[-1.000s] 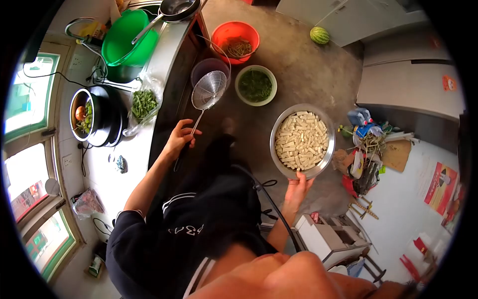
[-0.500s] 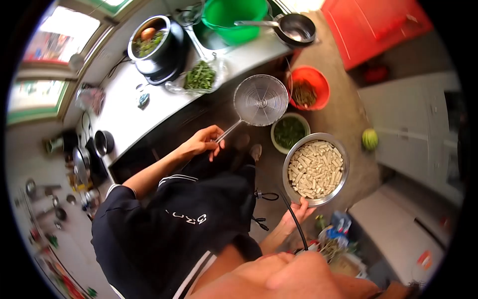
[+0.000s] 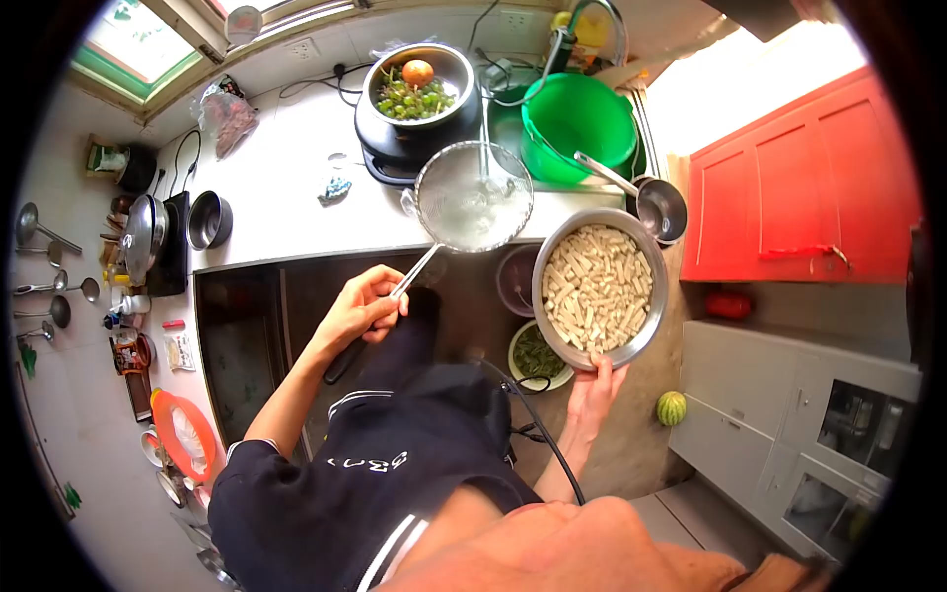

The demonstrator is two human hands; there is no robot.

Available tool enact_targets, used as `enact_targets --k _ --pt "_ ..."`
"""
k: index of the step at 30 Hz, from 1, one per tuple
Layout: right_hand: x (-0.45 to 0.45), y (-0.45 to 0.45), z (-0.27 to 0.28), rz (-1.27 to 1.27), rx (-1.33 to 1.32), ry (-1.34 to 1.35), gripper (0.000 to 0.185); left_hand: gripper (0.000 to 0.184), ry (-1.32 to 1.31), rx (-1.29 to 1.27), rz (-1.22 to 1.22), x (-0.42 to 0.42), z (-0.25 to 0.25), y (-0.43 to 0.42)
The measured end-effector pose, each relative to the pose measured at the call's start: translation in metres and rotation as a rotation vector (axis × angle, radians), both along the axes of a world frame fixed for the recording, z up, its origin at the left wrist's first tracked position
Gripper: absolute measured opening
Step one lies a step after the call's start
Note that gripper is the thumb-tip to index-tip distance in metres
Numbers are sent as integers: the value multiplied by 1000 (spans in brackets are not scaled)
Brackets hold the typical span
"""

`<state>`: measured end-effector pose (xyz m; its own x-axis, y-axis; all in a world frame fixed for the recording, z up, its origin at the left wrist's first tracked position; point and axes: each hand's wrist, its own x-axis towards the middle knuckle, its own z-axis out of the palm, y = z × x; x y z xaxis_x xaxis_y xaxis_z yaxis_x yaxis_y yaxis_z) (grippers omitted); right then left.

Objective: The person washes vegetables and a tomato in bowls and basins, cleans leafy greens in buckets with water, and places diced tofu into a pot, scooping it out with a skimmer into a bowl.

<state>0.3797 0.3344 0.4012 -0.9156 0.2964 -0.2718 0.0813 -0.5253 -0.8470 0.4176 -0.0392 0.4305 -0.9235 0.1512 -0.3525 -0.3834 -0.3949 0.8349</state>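
My left hand (image 3: 360, 308) is closed around the handle of a wire mesh strainer (image 3: 473, 197). Its round head is over the counter's front edge, below the black cooker, and blurs what lies behind it. The handle's black end (image 3: 345, 360) sticks out beneath my hand. With my right hand (image 3: 595, 390) I grip the near rim of a metal basin full of pale, short-cut sticks (image 3: 600, 291). Tilted slightly toward me, the basin (image 3: 659, 321) is to the right of the strainer, apart from it.
On the white counter (image 3: 286, 202) stand a pot of greens with an onion (image 3: 417, 73), a green bucket (image 3: 577, 128), a long-handled pan (image 3: 661, 209) and a small dark pot (image 3: 209, 219). A bowl of greens (image 3: 538, 355) and a watermelon (image 3: 671, 407) are on the floor.
My view has turned and moved nearer the counter. Both the strainer and the basin, still in my hands, are now closer to the counter. The red bucket is mostly out of sight.
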Motion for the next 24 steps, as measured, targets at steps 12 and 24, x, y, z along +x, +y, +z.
enact_targets --k 12,24 --pt "-195 -217 -4 115 -50 9 78 22 -72 -196 49 -176 -23 -186" --pt "-317 -279 -13 175 65 -23 69 33 -212 -168 78 -276 -50 -213"
